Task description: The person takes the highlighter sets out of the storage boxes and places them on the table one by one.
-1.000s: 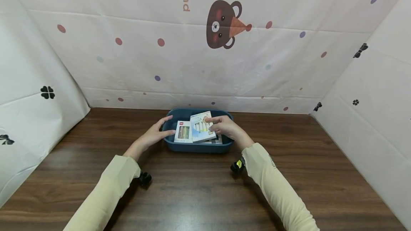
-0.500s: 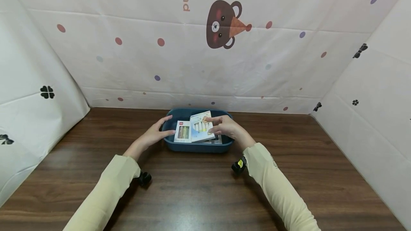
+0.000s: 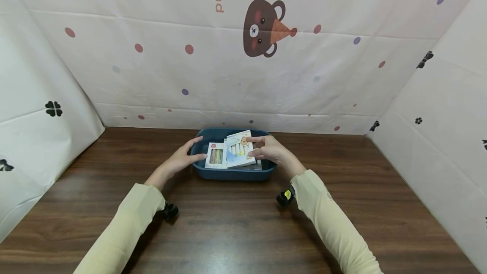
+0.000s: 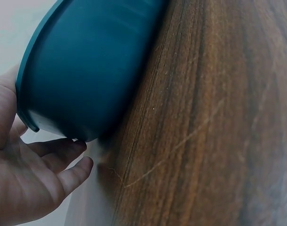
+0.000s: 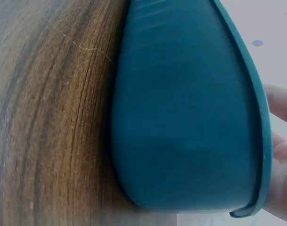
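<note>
A dark blue plastic bin (image 3: 236,175) stands on the table near the back wall, with several flat boxes in it. My left hand (image 3: 179,160) grips its left end; in the left wrist view the fingers (image 4: 72,176) curl below the rim. Its thumb lies over the rim beside a white box of coloured sticks (image 3: 216,160). My right hand (image 3: 271,150) pinches the right edge of a white chalk box (image 3: 236,159), printed with a bear, tilted on top of the others. Another box (image 3: 258,165) shows partly beneath it. In the right wrist view the bin wall (image 5: 185,113) hides most of that hand.
The brown wood-grain table (image 3: 228,223) reaches from the bin toward the front. White sheeting (image 3: 213,71) with dots and a bear print rises right behind the bin. Further white sheets close off the left (image 3: 34,138) and right (image 3: 430,147) sides.
My right hand and the chalk box have shifted very slightly to the right relative to the bin. The left hand stays at the bin's end. The head view has moved a little.
</note>
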`<state>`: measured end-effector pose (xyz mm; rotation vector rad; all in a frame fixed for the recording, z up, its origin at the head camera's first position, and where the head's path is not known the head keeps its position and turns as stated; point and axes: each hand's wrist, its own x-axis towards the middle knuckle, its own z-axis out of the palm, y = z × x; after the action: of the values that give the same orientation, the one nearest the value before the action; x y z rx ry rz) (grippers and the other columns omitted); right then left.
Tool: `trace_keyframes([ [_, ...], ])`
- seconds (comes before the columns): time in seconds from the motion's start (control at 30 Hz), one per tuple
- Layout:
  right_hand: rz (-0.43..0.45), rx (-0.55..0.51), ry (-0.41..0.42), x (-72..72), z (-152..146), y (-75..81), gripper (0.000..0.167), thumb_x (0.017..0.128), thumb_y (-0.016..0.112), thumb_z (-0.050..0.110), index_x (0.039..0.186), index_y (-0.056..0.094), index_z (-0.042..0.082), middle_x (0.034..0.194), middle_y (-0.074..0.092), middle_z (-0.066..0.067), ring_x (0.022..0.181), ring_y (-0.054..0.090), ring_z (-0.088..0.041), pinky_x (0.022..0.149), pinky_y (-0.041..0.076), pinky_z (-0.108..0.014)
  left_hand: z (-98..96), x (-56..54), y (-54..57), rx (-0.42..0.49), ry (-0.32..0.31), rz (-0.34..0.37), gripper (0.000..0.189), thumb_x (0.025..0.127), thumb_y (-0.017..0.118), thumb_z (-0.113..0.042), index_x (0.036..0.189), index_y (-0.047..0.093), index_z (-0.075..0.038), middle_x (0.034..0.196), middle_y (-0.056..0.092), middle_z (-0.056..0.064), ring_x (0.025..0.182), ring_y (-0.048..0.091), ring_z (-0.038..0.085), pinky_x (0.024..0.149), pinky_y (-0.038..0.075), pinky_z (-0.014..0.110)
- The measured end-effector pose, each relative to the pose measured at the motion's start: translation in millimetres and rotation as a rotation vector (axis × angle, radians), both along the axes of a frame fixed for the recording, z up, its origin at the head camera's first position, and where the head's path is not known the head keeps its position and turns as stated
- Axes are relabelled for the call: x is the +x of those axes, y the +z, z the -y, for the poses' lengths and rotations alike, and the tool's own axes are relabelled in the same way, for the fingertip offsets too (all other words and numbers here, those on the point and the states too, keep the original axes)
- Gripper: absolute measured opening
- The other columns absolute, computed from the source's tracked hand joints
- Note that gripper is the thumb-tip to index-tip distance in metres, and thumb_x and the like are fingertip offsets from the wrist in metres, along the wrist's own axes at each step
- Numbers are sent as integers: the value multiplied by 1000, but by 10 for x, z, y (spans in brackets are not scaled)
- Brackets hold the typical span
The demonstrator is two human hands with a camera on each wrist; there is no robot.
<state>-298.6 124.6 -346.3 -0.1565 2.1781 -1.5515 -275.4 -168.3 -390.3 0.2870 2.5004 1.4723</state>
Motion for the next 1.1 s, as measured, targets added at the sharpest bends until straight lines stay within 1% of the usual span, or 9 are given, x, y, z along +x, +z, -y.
trace_keyframes([
  [0.1,12,-22,-18,3,-21,18,57,78,67,-1,131,50,14,124,52,-16,92,61,-18,80,50,-30,3,0,4,3,3,4,71,88,59,-31,146,19,-18,151,12,16,135,9,40,101,13,64],
  [0.23,5,-58,-20,13,-87,32,57,80,65,-3,132,49,13,127,50,-16,96,59,-20,83,49,-31,3,0,3,3,2,1,71,88,59,-30,146,19,-17,151,11,17,135,9,40,101,13,64],
  [0.3,9,-96,-23,10,-121,31,58,80,64,-4,134,47,11,128,49,-17,98,58,-21,84,49,-33,7,-3,-5,1,5,2,71,88,59,-29,146,19,-17,151,10,17,135,8,40,101,13,64],
  [0.47,22,-155,-42,6,-212,38,61,80,63,-6,136,44,10,129,48,-19,100,56,-21,83,49,-31,6,-15,-18,0,12,4,72,88,59,-30,146,19,-17,151,10,17,136,8,39,102,13,63],
  [0.6,26,-172,-51,23,-300,63,61,81,62,-6,136,43,10,130,45,-20,100,56,-21,82,49,-30,-2,-15,-11,2,8,6,72,88,60,-31,146,19,-17,151,11,16,136,8,39,102,13,63],
  [0.67,32,-175,-58,33,-341,80,60,82,61,-6,136,43,10,132,44,-18,102,56,-20,83,49,-30,-3,-14,-8,4,10,7,72,88,59,-31,146,19,-17,151,11,16,136,9,39,102,13,63],
  [0.9,37,-207,-58,43,-493,140,60,83,60,-4,138,40,11,140,36,-16,107,52,-20,85,48,-27,3,0,-14,-5,17,11,75,87,60,-33,146,16,-18,151,8,15,136,7,39,102,13,63],
  [1.03,35,-227,-50,46,-590,156,63,83,60,-5,140,36,11,144,30,-16,115,47,-22,88,46,-29,-2,14,-12,-7,13,-1,75,87,60,-35,146,16,-18,152,7,13,137,6,38,102,15,62],
  [1.1,39,-231,-57,56,-639,168,64,84,60,-4,140,35,11,145,28,-16,115,47,-22,90,45,-31,-8,20,-7,-8,16,-3,75,87,60,-35,146,16,-19,152,8,12,137,6,37,102,15,62],
])
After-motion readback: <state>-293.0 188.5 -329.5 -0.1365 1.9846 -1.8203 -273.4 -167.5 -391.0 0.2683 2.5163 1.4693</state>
